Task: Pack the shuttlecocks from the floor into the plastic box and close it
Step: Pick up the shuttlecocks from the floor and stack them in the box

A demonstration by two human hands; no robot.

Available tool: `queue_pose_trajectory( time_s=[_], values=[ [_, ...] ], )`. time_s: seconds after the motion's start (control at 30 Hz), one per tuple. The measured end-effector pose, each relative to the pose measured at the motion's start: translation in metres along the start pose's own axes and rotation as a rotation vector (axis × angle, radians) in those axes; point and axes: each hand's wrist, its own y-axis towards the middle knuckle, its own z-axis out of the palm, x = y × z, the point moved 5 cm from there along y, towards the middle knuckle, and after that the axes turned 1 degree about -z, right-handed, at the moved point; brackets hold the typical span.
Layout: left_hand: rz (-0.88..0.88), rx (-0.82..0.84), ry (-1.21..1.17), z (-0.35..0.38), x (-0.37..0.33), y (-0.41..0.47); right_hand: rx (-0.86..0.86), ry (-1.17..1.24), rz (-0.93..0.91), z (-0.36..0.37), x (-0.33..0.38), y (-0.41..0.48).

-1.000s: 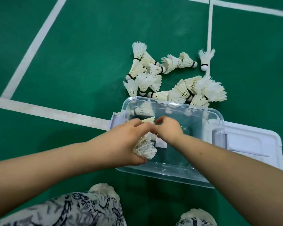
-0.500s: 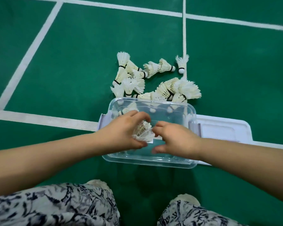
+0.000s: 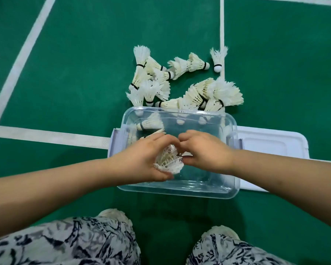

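A clear plastic box [image 3: 203, 186] stands open on the green court floor in front of me. My left hand [image 3: 141, 159] is curled around a bunch of white shuttlecocks [image 3: 169, 161] held over the box's near half. My right hand [image 3: 204, 152] touches the same bunch from the right, its fingertips meeting the left hand's. One shuttlecock [image 3: 151, 123] lies inside the box at its far left. A pile of several shuttlecocks [image 3: 189, 87] lies on the floor just beyond the box. The box's white lid [image 3: 271, 144] lies flat to the right of the box.
White court lines [image 3: 46, 133] run across the floor left of the box and away from me past the pile. My knees in patterned trousers [image 3: 75, 243] and two white shoes fill the bottom edge.
Both hands have stayed over the box with the bunch; the right hand moved back in against it. The view shifted, so the box and pile sit slightly differently in the frame.
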Motion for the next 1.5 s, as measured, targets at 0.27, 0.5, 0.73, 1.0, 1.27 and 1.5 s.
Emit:
queue_pose_trajectory(
  time_s=[0.27, 0.5, 0.73, 1.0, 1.27, 1.5],
  values=[
    [-0.161, -0.166, 0.021, -0.008, 0.023, 0.001, -0.083, 0.087, 0.284, 0.018, -0.025, -0.006],
    [-0.279, -0.107, 0.081, -0.002, 0.035, -0.003, -0.163, 0.331, 0.611, 0.022, -0.055, 0.015],
    [-0.266, -0.045, 0.109, 0.004, 0.039, -0.004, -0.086, 0.58, 0.713, 0.054, -0.051, 0.041],
    [-0.255, 0.036, 0.151, 0.011, 0.047, -0.004, -0.043, 0.652, 0.722, 0.069, -0.053, 0.045],
    [-0.23, 0.066, 0.176, 0.021, 0.041, -0.002, -0.069, 0.353, 0.352, 0.023, 0.002, -0.003],
    [-0.138, 0.062, 0.148, 0.034, 0.024, 0.001, -0.02, 0.518, 0.435, 0.037, 0.037, -0.026]
  ],
)
